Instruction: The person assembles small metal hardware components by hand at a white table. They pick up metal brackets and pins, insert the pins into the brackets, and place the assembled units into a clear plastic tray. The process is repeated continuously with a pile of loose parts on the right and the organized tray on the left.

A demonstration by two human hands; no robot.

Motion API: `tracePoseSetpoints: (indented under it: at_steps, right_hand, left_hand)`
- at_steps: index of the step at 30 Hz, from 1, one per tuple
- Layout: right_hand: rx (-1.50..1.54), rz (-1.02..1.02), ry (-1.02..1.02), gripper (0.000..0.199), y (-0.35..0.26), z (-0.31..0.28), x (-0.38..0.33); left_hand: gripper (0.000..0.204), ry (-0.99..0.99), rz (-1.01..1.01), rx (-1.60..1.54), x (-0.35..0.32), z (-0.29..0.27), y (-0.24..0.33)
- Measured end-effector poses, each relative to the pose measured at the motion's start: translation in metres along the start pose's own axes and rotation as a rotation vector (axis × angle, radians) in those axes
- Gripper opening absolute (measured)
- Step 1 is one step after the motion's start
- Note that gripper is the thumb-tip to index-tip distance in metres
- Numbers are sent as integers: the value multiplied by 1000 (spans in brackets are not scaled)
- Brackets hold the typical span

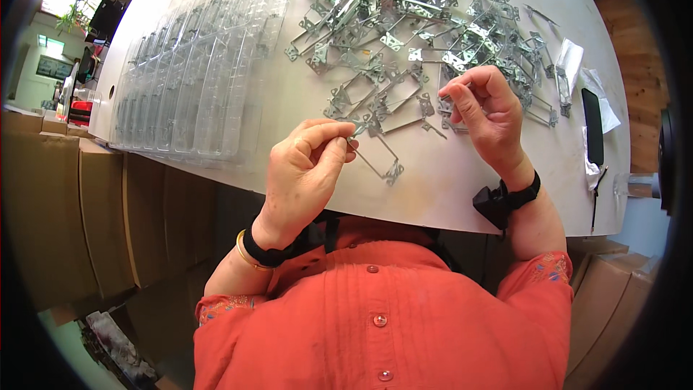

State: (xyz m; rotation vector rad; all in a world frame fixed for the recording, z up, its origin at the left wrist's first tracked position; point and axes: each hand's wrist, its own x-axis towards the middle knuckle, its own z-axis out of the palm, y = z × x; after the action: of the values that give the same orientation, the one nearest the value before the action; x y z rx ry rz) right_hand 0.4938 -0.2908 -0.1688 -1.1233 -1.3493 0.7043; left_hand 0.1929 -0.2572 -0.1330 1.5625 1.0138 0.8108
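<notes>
Left hand (307, 162): pinching corner of metal frame (375, 152) above counter (447, 188) edge.
Right hand (484, 112): clenched on small metal piece.
Done: clear trays (195, 79) stacked left.
Left: large bracket pile (419, 14) unsorted.

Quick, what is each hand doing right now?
Left hand: closed, pinching one end of a thin metal frame.
Right hand: fingers curled, pinching something small; what, cannot be told.
</notes>
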Motion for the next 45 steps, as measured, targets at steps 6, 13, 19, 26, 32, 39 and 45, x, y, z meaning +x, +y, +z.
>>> tracePoseSetpoints:
  at_steps: [6, 13, 19, 26, 32, 39, 45]
  right_hand:
    - [-5, 20, 1, 11, -1, 0, 0]
    - [6, 36, -5, 11, 0, -1, -2]
    - [2, 36, -16, 10, -1, -2, -1]
    - [-2, 25, -15, 10, -1, -1, -1]
    - [5, 20, -14, 10, 0, 0, -1]
    - [16, 34, -14, 10, 0, 0, 0]
    - [-12, 36, -17, 10, 1, 1, -1]
  left_hand:
    - [31, -2, -88, 206, -15, -8, -5]
    - [37, 76, 119, 582, -16, -11, -10]
    - [48, 22, 439, 740, -13, -8, -22]
    - [63, -97, 460, 762, -16, -1, -24]
    - [68, -151, 462, 801, -21, -3, -27]
    - [73, -172, 412, 781, -33, -7, -28]
    - [90, -241, 411, 841, -39, -9, -31]
